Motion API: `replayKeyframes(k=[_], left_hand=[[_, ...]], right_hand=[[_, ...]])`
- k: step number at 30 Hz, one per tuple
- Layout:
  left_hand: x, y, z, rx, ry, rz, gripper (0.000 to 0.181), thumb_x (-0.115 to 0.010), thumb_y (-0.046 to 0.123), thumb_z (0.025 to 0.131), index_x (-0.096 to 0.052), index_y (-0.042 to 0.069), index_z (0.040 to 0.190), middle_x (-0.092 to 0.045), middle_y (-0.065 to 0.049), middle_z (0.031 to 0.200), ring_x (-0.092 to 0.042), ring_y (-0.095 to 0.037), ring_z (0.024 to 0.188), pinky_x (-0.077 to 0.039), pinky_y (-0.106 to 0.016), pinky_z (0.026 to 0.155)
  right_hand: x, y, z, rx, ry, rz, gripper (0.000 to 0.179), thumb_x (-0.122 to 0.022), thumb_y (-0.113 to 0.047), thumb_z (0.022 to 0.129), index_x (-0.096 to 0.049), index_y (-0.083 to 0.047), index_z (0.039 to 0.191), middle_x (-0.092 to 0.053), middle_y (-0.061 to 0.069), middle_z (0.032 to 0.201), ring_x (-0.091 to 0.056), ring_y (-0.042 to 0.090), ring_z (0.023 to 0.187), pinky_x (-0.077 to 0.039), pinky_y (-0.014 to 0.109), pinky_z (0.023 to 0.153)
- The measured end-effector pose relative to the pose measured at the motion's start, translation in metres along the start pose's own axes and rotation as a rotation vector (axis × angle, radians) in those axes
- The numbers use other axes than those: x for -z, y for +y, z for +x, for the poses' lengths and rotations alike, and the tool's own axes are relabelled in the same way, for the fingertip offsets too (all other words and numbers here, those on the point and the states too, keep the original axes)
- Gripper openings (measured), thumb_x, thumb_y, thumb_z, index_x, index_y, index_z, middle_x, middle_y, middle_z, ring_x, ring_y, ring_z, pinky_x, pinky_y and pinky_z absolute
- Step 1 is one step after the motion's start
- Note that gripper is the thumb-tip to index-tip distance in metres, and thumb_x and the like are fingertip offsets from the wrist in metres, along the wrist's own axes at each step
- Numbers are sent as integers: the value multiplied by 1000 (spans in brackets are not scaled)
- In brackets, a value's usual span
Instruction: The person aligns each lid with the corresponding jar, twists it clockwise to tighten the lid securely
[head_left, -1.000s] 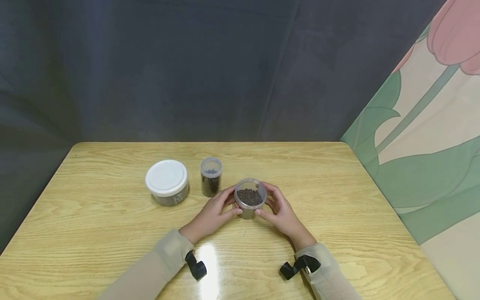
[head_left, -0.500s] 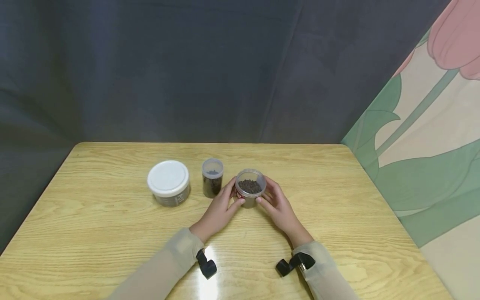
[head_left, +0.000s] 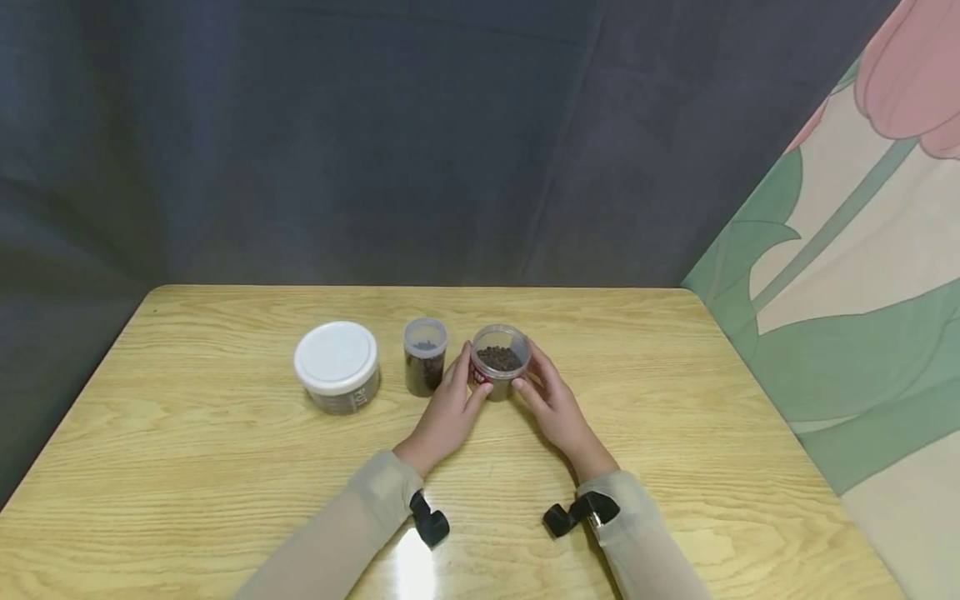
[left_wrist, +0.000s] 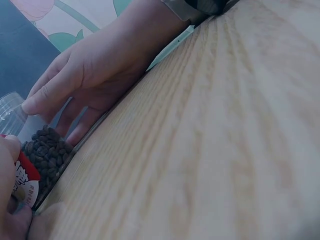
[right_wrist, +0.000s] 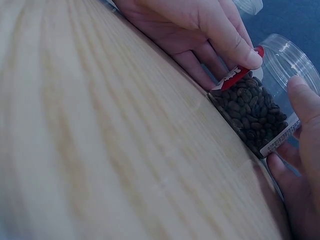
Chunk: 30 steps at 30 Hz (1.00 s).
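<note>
A clear round plastic jar (head_left: 501, 385) with dark seeds in its lower part stands upright in the head view. Its top has no lid on. My left hand (head_left: 448, 410) grips it from the left, with thumb at the front. From the right, my right hand (head_left: 558, 417) holds the other side the same way. In the right wrist view the jar (right_wrist: 252, 102) has its base on the tabletop, and a red label shows beside the left thumb. The left wrist view shows only part of the jar (left_wrist: 47, 155), cut off by the frame's edge.
Just left of the jar stands a taller, narrower clear container (head_left: 424, 367) with dark contents. Farther left is a grey tub with a white lid (head_left: 336, 358). A dark curtain (head_left: 420, 150) hangs behind the wooden table (head_left: 225, 467); flowered cloth (head_left: 862, 333) hangs at right.
Both hands have slid the jar away from the body, toward the table's far side, until it is about level with the narrow container. The other containers stay where they were.
</note>
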<state>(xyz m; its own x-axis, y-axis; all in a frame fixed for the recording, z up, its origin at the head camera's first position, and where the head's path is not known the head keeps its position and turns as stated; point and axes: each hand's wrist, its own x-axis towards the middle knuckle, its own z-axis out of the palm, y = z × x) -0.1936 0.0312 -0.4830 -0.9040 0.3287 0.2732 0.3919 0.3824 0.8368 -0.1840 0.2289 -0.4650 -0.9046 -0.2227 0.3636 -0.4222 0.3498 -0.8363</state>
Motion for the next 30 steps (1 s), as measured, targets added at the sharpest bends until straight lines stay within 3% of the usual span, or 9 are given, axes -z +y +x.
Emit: replayKeyframes(k=[4, 7, 14, 21, 25, 30], left_hand=[[1, -2, 1, 0, 5, 7, 74, -53, 24, 107, -9, -2, 161, -21, -27, 163, -32, -40, 146, -33, -49, 120], [1, -3, 1, 0, 9, 4, 74, -53, 23, 108, -8, -3, 160, -21, -27, 163, -32, -40, 146, -33, -49, 120], [-3, -4, 1, -4, 33, 5, 77, -55, 17, 105, -6, -4, 160, -18, -27, 163, -26, -39, 149, -28, -49, 122], [-7, 6, -3, -9, 39, 31, 85, -61, 13, 100, -4, -1, 161, -14, -27, 164, -22, -40, 150, -29, -50, 121], [-5, 20, -6, -88, 68, 91, 84, -64, 10, 98, -10, -1, 161, -13, -25, 165, -22, -39, 150, -31, -49, 121], [3, 40, -15, -242, 73, 247, 71, -65, 6, 96, -26, -4, 156, -22, -24, 162, -25, -39, 149, -36, -48, 119]], right_hand=[[1, -22, 2, -17, -22, -12, 61, -55, 2, 102, -26, 9, 155, -39, 32, 152, -43, 48, 137, -37, 56, 116], [1, -21, 3, -24, -31, -14, 61, -55, 2, 102, -26, 9, 155, -39, 32, 152, -42, 47, 138, -37, 56, 116], [-3, 21, 8, -18, -16, 19, 65, -56, 1, 102, -24, 0, 159, -39, 27, 155, -41, 44, 140, -35, 54, 118], [1, 27, 5, -29, -26, 125, 67, -59, -3, 102, -26, -6, 160, -39, 22, 155, -41, 40, 141, -37, 44, 118], [2, 27, 2, -43, -10, 118, 64, -58, -6, 103, -28, -8, 159, -39, 22, 155, -40, 41, 140, -35, 53, 119], [4, 25, -1, -60, -18, 96, 58, -54, -10, 106, -29, -10, 159, -36, 19, 158, -38, 42, 141, -32, 64, 117]])
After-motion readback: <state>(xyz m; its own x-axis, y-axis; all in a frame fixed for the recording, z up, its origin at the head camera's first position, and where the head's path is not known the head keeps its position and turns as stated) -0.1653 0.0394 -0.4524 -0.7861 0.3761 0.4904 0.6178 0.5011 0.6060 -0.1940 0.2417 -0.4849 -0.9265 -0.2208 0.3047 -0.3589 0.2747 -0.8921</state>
